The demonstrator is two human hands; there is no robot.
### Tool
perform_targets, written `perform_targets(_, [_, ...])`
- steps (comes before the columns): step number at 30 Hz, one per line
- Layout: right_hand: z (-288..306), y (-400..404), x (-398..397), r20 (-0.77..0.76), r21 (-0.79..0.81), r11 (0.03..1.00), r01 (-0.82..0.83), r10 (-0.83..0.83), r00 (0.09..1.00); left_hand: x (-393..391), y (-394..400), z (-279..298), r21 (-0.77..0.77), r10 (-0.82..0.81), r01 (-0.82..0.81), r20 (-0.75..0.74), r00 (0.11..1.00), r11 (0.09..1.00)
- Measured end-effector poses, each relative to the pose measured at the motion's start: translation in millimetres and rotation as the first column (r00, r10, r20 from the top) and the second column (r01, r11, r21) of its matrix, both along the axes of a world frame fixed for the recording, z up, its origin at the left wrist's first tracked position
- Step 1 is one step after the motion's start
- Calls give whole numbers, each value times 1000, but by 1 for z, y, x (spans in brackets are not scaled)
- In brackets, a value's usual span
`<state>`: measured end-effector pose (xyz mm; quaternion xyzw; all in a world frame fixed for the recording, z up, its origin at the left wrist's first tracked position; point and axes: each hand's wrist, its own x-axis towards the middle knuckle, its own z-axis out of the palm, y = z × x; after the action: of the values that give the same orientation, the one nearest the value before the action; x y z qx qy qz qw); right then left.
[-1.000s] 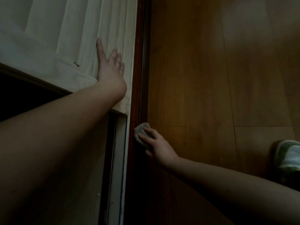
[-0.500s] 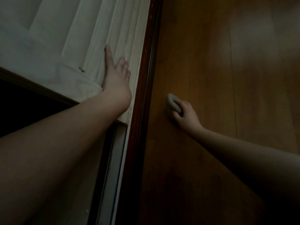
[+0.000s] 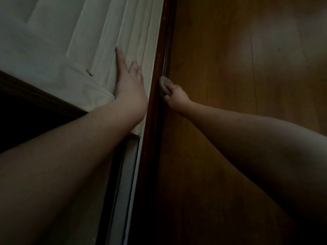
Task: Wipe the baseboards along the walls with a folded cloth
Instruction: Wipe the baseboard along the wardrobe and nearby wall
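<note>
A wooden floor [image 3: 230, 85] of warm brown boards fills the right side of the dim scene, while a white panelled door [image 3: 79, 41] with ridged moulding takes up the upper left. Between them runs a dark reddish-brown baseboard [image 3: 155, 112], a narrow strip stretching from the top of the view toward the bottom. A person's two bare forearms reach in from the lower edge. The left hand [image 3: 129, 84] lies flat against the white moulding, fingers straight and spread, thumb pointing up, holding nothing. The right hand [image 3: 177, 96] sits low where the floor meets the baseboard, its fingers curled around a small grey folded cloth [image 3: 164, 85]. The cloth is pressed against the floor-side face of the baseboard, just across the strip from the left hand. A small dark mark or screw [image 3: 89, 73] shows on the white panel left of the thumb.
</note>
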<state>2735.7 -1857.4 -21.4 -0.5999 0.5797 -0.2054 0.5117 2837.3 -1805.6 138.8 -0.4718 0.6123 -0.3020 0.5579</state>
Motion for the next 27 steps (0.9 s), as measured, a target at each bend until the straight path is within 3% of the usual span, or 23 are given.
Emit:
perform_targets(9, [-37, 121, -3, -46, 20, 982, -188, 189, 981, 0, -15, -3, -30, 4, -5, -29, 1000, 1000])
perform_targets(19, [-37, 119, -8, -112, -17, 980, -198, 195, 974, 2, -18, -4, -30, -27, 26, -35, 999, 999])
perform_targets(27, [-12, 124, -7, 136, 167, 983, -69, 47, 990, 4, -15, 2, -28, -40, 39, -34, 999, 999])
